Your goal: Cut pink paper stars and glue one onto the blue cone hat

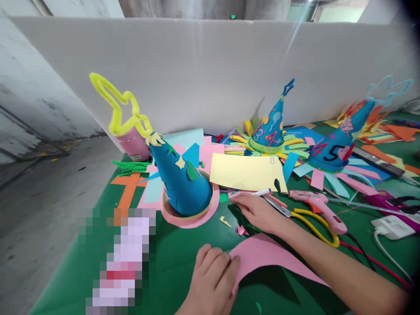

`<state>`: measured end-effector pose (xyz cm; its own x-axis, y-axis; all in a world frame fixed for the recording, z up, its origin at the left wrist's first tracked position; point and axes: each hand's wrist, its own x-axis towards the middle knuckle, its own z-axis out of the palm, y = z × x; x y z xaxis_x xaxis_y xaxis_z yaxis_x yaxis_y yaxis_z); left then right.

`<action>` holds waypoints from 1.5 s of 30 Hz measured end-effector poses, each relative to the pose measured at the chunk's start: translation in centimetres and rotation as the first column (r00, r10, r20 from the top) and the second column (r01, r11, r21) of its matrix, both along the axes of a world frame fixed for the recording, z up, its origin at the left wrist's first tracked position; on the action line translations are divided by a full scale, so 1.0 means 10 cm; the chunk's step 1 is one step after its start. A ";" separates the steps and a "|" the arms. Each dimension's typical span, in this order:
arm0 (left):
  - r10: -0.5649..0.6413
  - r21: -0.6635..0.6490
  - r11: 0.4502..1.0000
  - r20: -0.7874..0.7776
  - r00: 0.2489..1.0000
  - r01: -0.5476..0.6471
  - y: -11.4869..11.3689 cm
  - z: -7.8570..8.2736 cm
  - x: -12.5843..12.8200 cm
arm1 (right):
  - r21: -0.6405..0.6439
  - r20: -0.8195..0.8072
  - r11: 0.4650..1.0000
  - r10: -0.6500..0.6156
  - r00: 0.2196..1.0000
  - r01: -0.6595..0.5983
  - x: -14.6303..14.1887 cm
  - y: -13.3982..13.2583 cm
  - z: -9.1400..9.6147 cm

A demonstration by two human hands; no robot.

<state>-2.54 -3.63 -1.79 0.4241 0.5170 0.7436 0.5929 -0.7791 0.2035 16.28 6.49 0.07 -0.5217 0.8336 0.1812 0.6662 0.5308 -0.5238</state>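
Note:
My left hand (213, 273) is closed on the edge of a curved sheet of pink paper (259, 251), which bends up off the table. My right hand (254, 210) reaches over the sheet, its fingers pressed together low at the table; what lies under the fingertips is hidden. Just behind that hand shows a white pen (261, 192), and I cannot tell whether the fingers touch it. Left of the right hand stands a blue cone hat (183, 188) with a pink brim (190, 222), stars and a yellow fuzzy-wire shape (114, 113) on top. A cut cream sheet (246, 172) lies beyond my fingers.
Scissors with yellow handles (333, 238) and a pink glue gun (323, 203) lie at the right, near a white charger (392, 227) and cables. Two decorated blue hats (274, 124) stand farther back. A pink can (133, 144) is at the left edge; a white partition (210, 74) stands behind.

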 end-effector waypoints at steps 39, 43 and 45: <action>-0.044 -0.054 0.998 -0.070 0.997 0.040 -0.07 0.20 -0.01 | 0.210 0.257 0.960 -0.237 0.937 0.185 0.34 -0.46 -0.13; -0.055 -0.069 0.996 -0.077 0.996 0.049 -0.08 0.19 -0.01 | 0.186 0.286 0.975 -0.172 0.942 0.122 0.27 -0.41 -0.16; -0.076 -0.080 0.994 -0.084 0.994 0.069 -0.08 0.18 0.00 | 0.138 0.240 0.989 -0.088 0.967 0.056 0.28 -0.42 -0.09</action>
